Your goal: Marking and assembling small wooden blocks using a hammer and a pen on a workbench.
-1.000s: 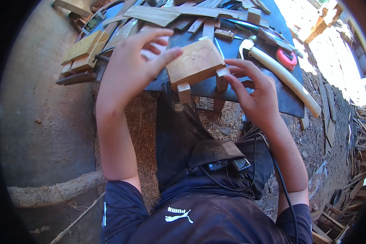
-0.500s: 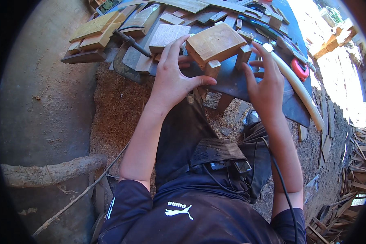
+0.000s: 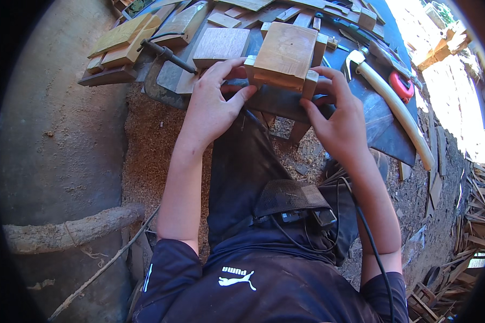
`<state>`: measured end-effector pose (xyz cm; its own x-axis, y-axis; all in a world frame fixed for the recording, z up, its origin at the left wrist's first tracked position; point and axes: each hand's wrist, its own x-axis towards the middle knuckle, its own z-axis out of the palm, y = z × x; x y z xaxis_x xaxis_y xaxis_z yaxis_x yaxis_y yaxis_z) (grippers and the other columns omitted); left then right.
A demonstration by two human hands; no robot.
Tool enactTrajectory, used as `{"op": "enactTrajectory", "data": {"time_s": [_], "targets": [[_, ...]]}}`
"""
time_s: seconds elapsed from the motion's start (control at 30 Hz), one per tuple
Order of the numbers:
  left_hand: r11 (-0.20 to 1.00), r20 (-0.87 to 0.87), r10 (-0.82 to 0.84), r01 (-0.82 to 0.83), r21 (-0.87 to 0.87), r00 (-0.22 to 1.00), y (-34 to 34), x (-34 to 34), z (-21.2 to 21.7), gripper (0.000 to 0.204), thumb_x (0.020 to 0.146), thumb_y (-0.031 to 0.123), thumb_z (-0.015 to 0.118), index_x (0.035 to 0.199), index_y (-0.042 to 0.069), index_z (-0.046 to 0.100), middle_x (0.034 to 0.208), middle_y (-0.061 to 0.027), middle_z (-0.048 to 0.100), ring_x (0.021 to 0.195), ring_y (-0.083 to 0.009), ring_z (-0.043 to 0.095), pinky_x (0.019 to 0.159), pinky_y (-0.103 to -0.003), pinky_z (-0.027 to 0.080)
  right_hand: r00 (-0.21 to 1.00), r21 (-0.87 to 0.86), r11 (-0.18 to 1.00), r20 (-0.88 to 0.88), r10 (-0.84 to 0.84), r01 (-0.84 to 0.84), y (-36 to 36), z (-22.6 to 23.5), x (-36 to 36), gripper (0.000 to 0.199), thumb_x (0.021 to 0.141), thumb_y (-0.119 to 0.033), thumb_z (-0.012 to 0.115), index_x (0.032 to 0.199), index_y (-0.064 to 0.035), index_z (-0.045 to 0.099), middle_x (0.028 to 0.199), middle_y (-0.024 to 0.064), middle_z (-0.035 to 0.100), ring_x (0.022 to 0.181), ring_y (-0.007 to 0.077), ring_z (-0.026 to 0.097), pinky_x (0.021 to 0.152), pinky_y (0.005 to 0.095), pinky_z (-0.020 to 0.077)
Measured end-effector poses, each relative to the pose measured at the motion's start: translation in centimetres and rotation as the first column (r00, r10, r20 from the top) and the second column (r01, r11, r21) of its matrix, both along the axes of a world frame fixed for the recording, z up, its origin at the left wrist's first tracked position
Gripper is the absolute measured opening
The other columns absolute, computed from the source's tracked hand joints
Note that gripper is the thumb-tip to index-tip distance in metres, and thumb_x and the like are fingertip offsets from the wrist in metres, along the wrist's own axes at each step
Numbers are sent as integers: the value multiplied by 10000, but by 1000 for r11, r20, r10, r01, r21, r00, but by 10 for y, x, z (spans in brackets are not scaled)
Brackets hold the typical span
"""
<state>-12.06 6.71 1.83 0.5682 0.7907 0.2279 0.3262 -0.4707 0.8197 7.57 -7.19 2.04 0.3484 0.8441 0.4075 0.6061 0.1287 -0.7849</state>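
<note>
A small wooden stool-like piece, with a thick block for a top and short legs at its corners, stands near the front edge of the dark worktable. My left hand is closed at its near left leg, thumb in front and fingertips behind. The near right leg sits between the thumb and fingers of my right hand. Just left of the piece lies a pale wood block. The far left leg is mostly hidden behind the top.
A claw hammer with a pale handle lies along the table's right side, beside a red tape measure. A metal clamp and stacked wood blocks are at the left. Offcuts cover the table's back; sawdust lies on the floor.
The wooden piece has turned so its front edge faces me squarely. Both hands have closed in on its near legs, the right one moving down and left.
</note>
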Motion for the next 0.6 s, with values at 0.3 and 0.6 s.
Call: {"op": "enactTrajectory", "data": {"time_s": [0.3,0.6], "targets": [[996,13,-58,59,-64,998,-5,15,7,365,858,87,820,1187,5,682,1041,-124,789,973,-231,764,889,-351,584,995,83,992,31,-98,95,0,-5,5,613,840,80,687,1410,-84,533,1156,181,683,1038,327,706,844,406,591],[990,-80,88,-79,115,993,-31,28,11,363,827,141,857,1126,10,697,966,-112,794,922,-197,772,824,-337,583,968,146,974,154,-197,175,-1,-14,2,642,832,68,680,1440,-66,524,1324,202,599,1171,364,632,954,434,547]]}}
